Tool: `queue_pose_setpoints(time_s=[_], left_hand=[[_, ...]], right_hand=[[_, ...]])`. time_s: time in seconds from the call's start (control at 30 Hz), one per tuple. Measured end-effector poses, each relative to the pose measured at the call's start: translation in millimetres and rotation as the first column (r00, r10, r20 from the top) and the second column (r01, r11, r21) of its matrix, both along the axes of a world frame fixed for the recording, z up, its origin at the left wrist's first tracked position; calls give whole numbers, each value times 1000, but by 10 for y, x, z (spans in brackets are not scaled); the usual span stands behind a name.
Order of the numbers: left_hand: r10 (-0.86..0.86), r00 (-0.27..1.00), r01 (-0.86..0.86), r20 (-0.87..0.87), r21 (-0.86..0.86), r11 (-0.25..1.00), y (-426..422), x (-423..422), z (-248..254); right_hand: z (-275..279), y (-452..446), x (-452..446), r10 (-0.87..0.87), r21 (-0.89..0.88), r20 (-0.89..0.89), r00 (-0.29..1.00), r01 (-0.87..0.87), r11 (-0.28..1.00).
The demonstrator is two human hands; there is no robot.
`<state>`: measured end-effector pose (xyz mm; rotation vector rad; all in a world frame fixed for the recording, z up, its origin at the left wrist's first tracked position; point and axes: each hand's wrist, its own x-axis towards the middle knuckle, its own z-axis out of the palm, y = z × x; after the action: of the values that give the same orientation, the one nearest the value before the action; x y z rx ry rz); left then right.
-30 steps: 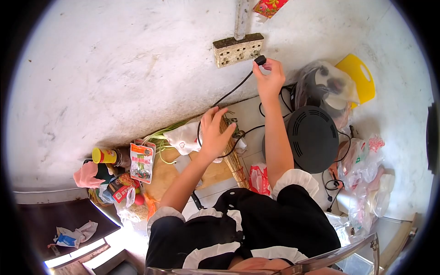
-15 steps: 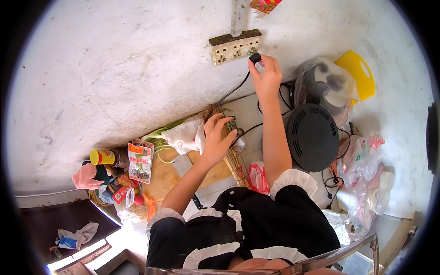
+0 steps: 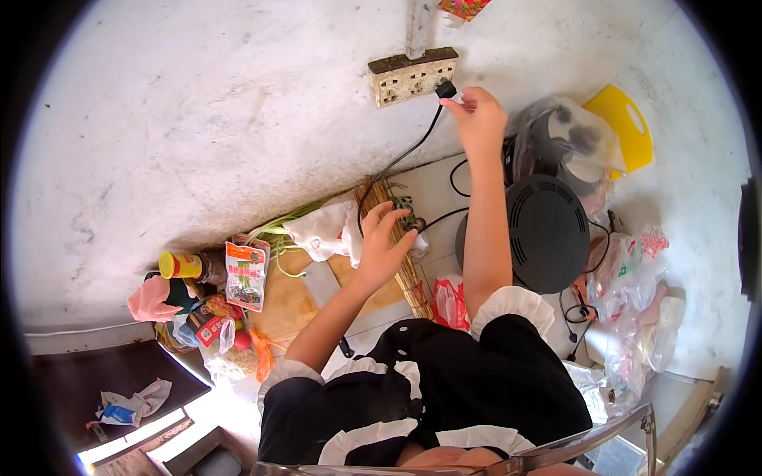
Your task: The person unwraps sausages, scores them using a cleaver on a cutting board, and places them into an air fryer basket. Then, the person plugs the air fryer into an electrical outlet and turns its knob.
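A black plug [image 3: 446, 90] sits against the right end of the old socket strip [image 3: 409, 79] on the wall. My right hand [image 3: 481, 119] touches the plug's lower right side with thumb and fingertips. From the plug a black cord [image 3: 403, 155] curves down to the left and passes behind my left hand [image 3: 382, 247]. That hand has its fingers spread over a straw bundle [image 3: 410, 287] and holds nothing visible. Whether the plug's pins are fully in the socket cannot be made out.
A round black appliance [image 3: 548, 234] stands right of my right forearm. Behind it are a bagged item [image 3: 567, 147] and a yellow board [image 3: 623, 127]. Left lie a cutting board [image 3: 282, 305], a cleaver, a white cloth [image 3: 325, 230], food packets [image 3: 247, 274] and a yellow-lidded jar [image 3: 181, 265].
The plug has come up against the socket strip. My right hand's fingers have loosened and shifted slightly right of it. My left hand has moved slightly down and right, and the cord hangs beside it.
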<state>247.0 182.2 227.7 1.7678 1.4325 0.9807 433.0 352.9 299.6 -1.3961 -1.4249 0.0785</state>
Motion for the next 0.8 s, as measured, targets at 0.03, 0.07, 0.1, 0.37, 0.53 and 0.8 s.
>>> queue_pose_setpoints(time_s=[0.03,0.07,0.1,0.37,0.53,0.8], left_hand=[[-4,1000,5,9,-8,1000,-11,-4,-14],[0,1000,1,18,-15,1000,-23,-6,-34],[3,1000,-2,26,-24,1000,-43,-9,-60],[6,997,-2,71,-67,998,-218,-36,-218],[20,996,-14,90,-68,998,-323,-59,-279],[41,995,-37,92,-41,998,-474,-69,-366]], right_hand=[[30,-23,38,-11,-50,-22,1000,10,999],[42,-6,65,-4,-47,-5,1000,4,999],[44,35,90,2,-47,12,1000,-1,999],[77,160,135,48,-10,165,985,-47,999],[141,137,59,-6,-6,205,979,7,1000],[181,225,19,-69,53,410,909,51,997]])
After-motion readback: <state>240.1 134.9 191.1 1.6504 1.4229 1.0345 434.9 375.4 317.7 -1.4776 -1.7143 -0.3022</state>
